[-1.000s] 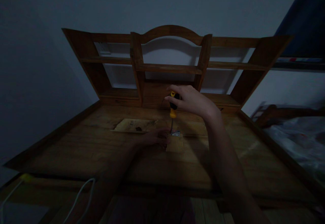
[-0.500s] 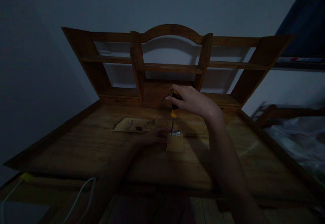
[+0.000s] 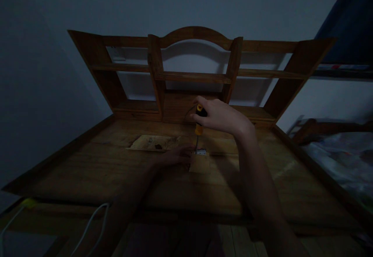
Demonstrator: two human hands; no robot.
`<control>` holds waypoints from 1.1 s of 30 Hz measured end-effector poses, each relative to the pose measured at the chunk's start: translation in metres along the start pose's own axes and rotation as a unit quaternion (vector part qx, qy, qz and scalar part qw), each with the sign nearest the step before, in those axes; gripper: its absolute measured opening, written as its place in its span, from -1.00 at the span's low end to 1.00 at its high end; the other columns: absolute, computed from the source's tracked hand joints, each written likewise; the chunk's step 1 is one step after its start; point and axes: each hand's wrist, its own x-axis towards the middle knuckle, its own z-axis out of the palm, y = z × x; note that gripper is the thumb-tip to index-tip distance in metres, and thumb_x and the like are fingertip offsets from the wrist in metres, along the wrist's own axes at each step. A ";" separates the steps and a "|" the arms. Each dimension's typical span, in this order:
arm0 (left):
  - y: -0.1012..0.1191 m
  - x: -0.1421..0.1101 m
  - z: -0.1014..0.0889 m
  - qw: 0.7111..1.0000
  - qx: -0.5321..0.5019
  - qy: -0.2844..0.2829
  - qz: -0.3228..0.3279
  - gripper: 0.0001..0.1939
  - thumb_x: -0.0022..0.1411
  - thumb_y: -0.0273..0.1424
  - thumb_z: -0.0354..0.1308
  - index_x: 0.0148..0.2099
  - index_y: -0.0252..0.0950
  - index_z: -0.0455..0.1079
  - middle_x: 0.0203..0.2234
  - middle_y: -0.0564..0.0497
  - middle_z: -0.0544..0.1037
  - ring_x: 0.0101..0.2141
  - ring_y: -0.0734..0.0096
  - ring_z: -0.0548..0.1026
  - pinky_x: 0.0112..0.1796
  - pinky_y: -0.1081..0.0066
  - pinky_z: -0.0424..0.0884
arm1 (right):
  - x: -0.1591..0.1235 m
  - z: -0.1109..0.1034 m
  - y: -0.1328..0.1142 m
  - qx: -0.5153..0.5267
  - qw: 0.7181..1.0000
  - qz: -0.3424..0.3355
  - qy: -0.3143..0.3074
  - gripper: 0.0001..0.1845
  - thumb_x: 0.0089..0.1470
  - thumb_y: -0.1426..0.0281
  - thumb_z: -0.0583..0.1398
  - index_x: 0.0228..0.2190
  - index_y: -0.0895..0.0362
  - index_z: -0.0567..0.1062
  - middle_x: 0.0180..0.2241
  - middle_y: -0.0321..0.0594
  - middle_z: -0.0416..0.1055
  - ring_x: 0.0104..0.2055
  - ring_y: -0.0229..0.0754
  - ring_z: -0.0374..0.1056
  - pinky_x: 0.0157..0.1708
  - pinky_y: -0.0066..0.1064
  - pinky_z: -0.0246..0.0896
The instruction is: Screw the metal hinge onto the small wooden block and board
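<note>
My right hand is closed round the black-and-yellow handle of a screwdriver, which stands upright. Its tip meets a small metal hinge on the far edge of a small pale wooden block. My left hand rests on the wooden desk at the block's left side, fingers pressed against the block and the hinge. The room is dim, so the screw itself cannot be made out.
A flat pale board lies on the desk behind my left hand. A wooden shelf unit with an arched top stands along the back. White cables hang at the front left edge. A bed is at the right.
My right hand has shifted its hold slightly on the screwdriver handle. The camera view has tipped a little. The left hand and the block stay put.
</note>
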 end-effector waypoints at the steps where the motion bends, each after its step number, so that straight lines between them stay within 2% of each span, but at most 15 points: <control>1: 0.000 0.000 0.000 1.000 -0.005 -0.003 0.002 -0.34 0.19 -0.46 0.28 0.31 -0.22 0.22 -0.32 0.04 0.55 -0.32 0.33 0.53 -0.26 0.38 0.41 | 0.000 -0.001 0.000 0.003 1.000 -0.005 -0.004 -0.65 0.22 0.21 0.17 0.00 0.07 0.42 -0.18 -0.11 0.55 -0.11 0.02 0.46 -0.14 -0.26 0.27; 5: -0.005 0.002 -0.002 1.000 -0.016 -0.008 0.011 -0.30 0.16 -0.38 0.33 0.31 -0.17 0.20 -0.31 0.03 0.55 -0.33 0.32 0.54 -0.25 0.35 0.44 | 0.000 -0.005 -0.003 0.021 0.999 -0.027 -0.025 -0.66 0.19 0.30 0.17 0.00 0.08 0.42 -0.15 -0.14 0.55 -0.07 0.01 0.45 -0.12 -0.29 0.27; 10: -0.005 0.003 -0.002 1.000 -0.019 -0.001 0.000 -0.23 0.14 -0.38 0.36 0.33 -0.19 0.13 -0.29 0.01 0.54 -0.33 0.33 0.54 -0.26 0.34 0.44 | 0.001 -0.001 -0.005 0.019 1.000 -0.006 -0.008 -0.72 0.25 0.23 0.15 -0.06 0.09 0.43 -0.18 -0.10 0.55 -0.09 0.01 0.45 -0.14 -0.29 0.27; 15: -0.003 0.002 -0.002 1.000 -0.021 0.001 -0.009 -0.26 0.15 -0.40 0.35 0.32 -0.21 0.15 -0.32 0.04 0.54 -0.35 0.35 0.53 -0.26 0.35 0.43 | 0.002 0.001 0.001 -0.010 1.000 0.013 0.008 -0.62 0.18 0.16 0.20 -0.04 0.11 0.42 -0.10 -0.05 0.52 -0.04 0.06 0.43 -0.10 -0.25 0.27; 22: -0.007 0.005 -0.005 0.999 -0.038 -0.014 0.000 -0.26 0.13 -0.37 0.38 0.30 -0.19 0.17 -0.31 0.04 0.53 -0.36 0.40 0.54 -0.26 0.35 0.46 | 0.003 -0.002 -0.002 -0.010 1.000 0.013 0.000 -0.66 0.17 0.31 0.21 -0.02 0.12 0.44 -0.12 -0.07 0.53 -0.04 0.04 0.44 -0.10 -0.30 0.26; 26: -0.008 0.005 -0.006 0.999 -0.029 -0.022 0.008 -0.27 0.15 -0.37 0.36 0.31 -0.22 0.16 -0.30 0.02 0.54 -0.34 0.38 0.54 -0.25 0.35 0.46 | 0.003 0.000 -0.003 -0.044 0.999 0.031 0.007 -0.69 0.25 0.23 0.16 -0.07 0.15 0.45 -0.15 -0.02 0.53 -0.10 0.01 0.46 -0.14 -0.30 0.26; 30: -0.011 0.005 -0.007 1.000 -0.029 -0.007 0.007 -0.24 0.15 -0.38 0.36 0.33 -0.18 0.13 -0.27 0.03 0.54 -0.34 0.39 0.55 -0.28 0.38 0.46 | 0.002 0.000 -0.002 -0.063 0.997 0.043 0.004 -0.56 0.24 0.08 0.14 -0.06 0.17 0.44 -0.17 0.00 0.53 -0.11 0.03 0.45 -0.15 -0.29 0.26; 33: -0.014 0.007 -0.009 0.999 -0.033 -0.004 0.002 -0.19 0.12 -0.37 0.39 0.33 -0.16 0.12 -0.29 0.03 0.54 -0.36 0.39 0.56 -0.30 0.38 0.47 | 0.001 -0.001 -0.002 -0.054 0.998 0.037 0.001 -0.51 0.20 0.09 0.17 0.03 0.16 0.41 -0.11 0.00 0.52 -0.05 0.06 0.44 -0.10 -0.26 0.26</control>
